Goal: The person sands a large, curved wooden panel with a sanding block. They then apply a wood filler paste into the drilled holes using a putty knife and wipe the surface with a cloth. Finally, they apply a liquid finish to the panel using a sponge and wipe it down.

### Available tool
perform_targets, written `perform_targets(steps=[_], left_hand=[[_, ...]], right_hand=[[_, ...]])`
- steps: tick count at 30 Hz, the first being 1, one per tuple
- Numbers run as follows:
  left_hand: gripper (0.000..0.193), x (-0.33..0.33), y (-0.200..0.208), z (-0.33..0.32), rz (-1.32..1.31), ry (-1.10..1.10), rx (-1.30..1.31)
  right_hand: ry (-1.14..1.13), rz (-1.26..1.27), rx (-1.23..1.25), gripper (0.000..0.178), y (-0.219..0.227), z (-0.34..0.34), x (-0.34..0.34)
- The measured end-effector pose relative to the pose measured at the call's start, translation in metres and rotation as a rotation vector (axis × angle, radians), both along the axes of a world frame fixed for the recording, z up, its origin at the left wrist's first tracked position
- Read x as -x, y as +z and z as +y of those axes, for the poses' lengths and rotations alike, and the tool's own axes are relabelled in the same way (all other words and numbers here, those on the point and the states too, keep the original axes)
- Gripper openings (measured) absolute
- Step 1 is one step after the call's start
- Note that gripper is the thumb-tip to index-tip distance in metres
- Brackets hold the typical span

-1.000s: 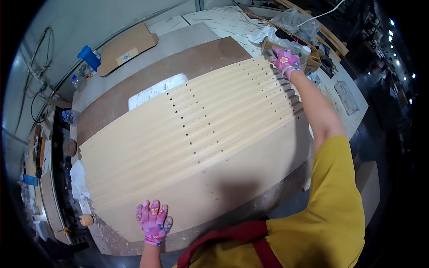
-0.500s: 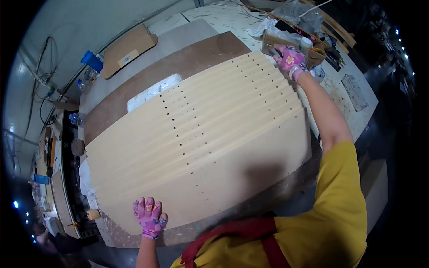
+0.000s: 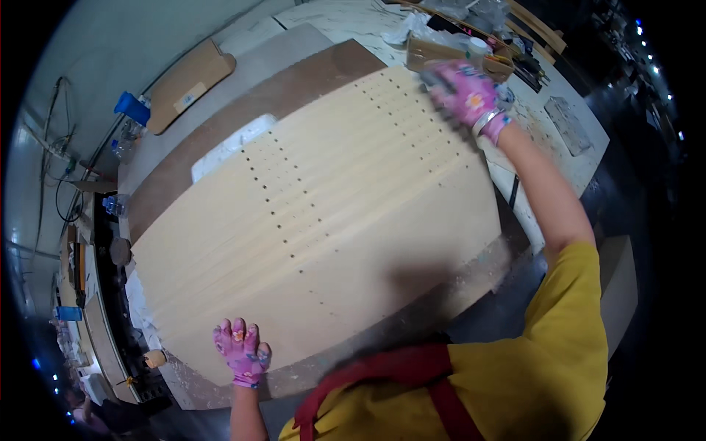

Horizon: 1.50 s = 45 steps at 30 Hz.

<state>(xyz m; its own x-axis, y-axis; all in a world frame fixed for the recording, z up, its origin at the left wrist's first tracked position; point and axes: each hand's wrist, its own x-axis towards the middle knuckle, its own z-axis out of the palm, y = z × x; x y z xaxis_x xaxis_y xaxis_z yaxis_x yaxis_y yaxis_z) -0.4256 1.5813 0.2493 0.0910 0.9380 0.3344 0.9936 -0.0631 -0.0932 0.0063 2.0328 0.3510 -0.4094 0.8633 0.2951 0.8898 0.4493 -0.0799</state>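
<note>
Pale wooden boards [image 3: 353,176] with rows of small drilled holes lie overlapped like steps across the bench. My left hand [image 3: 243,351], in a pink flowered glove, rests with its fingers spread at the near left edge of the front board. At the far right end of the boards is my right hand [image 3: 465,92] in a matching glove, smeared by motion. Its fingers are curled around something dark grey that I cannot make out, close to the boards' corner.
A cardboard box [image 3: 426,53] of tools and plastic wrap stands at the back right. Nearby lies a grey block [image 3: 568,126]. Behind the boards are a white foam piece [image 3: 234,147], a brown panel [image 3: 334,73] and a cardboard sheet [image 3: 193,84]. Bottles [image 3: 115,204] line the left side.
My right hand has come away from beside the box toward the boards' far right corner. The left hand stays at the near edge. The whole view has shifted a little.
</note>
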Motion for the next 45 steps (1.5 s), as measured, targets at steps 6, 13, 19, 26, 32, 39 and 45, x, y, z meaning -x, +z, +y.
perform_targets(steps=[6,13,19,26,32,39,45], left_hand=[[0.032,0.0,0.001,-0.006,0.02,-0.003,0.025],[0.042,-0.041,0.031,0.014,0.001,0.017,0.15],[0.046,-0.114,0.027,0.065,-0.074,-0.291,0.161],[0.04,-0.127,0.016,0.07,0.025,-0.287,0.096],[0.041,-0.127,0.017,0.063,-0.06,-0.222,0.178],[0.041,-0.127,0.029,0.072,-0.062,-0.261,0.181],[0.039,-0.126,0.013,0.063,-0.01,-0.256,0.05]], right_hand=[[-0.083,0.01,-0.057,0.052,-0.041,-0.002,-0.067],[0.102,0.108,0.047,0.061,-0.026,-0.062,-0.042],[-0.16,0.112,-0.064,0.054,-0.016,-0.057,-0.084],[-0.002,0.221,-0.066,0.052,-0.078,-0.101,-0.106],[0.011,0.308,-0.085,0.053,-0.043,-0.149,-0.071],[-0.293,0.769,0.092,0.062,-0.133,-0.081,-0.232],[-0.294,1.158,0.0,0.066,-0.083,-0.176,-0.099]])
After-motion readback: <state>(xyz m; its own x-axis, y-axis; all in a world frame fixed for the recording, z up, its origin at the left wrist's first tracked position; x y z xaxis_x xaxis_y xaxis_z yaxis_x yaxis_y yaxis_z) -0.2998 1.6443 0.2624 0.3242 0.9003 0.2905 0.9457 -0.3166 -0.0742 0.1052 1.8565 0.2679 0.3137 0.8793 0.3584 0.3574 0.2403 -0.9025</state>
